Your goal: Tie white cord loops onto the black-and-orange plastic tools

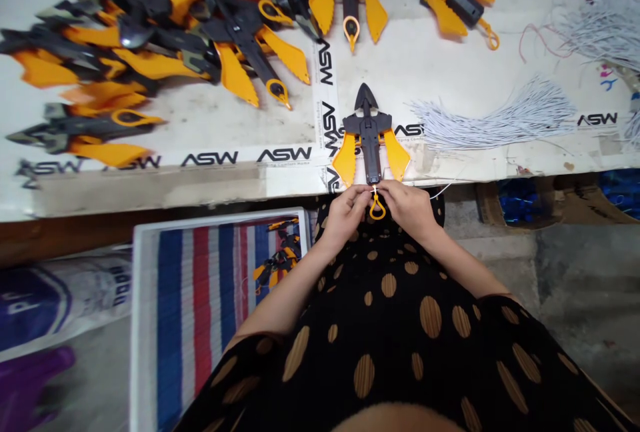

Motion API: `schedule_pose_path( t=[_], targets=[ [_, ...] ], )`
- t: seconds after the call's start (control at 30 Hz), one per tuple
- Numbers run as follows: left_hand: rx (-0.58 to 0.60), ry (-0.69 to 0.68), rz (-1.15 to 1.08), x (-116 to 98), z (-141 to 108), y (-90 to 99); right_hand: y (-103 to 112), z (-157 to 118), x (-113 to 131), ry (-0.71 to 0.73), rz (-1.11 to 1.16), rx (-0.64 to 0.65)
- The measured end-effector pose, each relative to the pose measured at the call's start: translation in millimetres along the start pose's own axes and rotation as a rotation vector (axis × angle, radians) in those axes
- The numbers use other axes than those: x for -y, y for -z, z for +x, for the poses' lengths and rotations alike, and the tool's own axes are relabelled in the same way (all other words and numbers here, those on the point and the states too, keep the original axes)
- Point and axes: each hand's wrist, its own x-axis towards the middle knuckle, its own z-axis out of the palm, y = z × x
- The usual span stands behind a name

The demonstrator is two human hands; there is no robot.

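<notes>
The black-and-yellow winged toy (370, 135) lies at the near edge of the table (225, 129), directly beyond both hands, long axis near-to-far, pointed tip far. Left hand (346, 217) and right hand (411, 211), equally near, pinch the white tie (442, 191) beside the yellow loop (375, 199). Similar toys (245, 39) lie far left, bundled white ties (505, 122) right; no obstruction between.

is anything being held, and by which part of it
The left hand and right hand appear to pinch a white string at the near end of the toy, beside the orange loop; the exact grip is hidden.
</notes>
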Motion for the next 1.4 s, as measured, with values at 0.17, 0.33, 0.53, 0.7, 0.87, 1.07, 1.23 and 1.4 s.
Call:
schedule_pose_path(
  t=[0.17, 0.33, 0.53, 0.7, 0.87, 1.07, 1.23, 1.4],
  targets=[
    [-0.019, -0.091, 0.175, 3.7, 4.9, 1.1, 9.1, 8.4, 2.5, 0.092, -0.024, 0.042],
    [-0.032, -0.180, 0.319, -2.1, 2.0, 4.1, 16.7, 16.2, 4.8, 0.148, -0.051, 0.112],
    [-0.166, -0.235, 0.328, -15.2, -18.4, 41.0, 17.5, 14.9, -6.3, 0.139, -0.070, 0.100],
    [-0.177, -0.213, 0.318, -16.2, -29.8, 60.8, 18.2, 18.5, 5.0, 0.174, 0.057, 0.085],
    [-0.151, -0.182, 0.192, -14.6, -31.2, 48.7, 1.5, 24.4, 24.9, 0.219, 0.361, 0.074],
    [-0.091, -0.091, -0.031, -17.5, -25.4, 37.6, -0.7, 28.5, 20.3, 0.196, 0.421, 0.127],
    [-0.053, -0.049, -0.041, -23.4, -20.7, 35.5, 10.1, 33.3, 18.6, 0.168, 0.423, 0.099],
    [-0.116, -0.069, -0.005, -18.9, -12.5, 37.5, 22.5, 45.9, 14.3, 0.099, 0.233, 0.089]
  ],
)
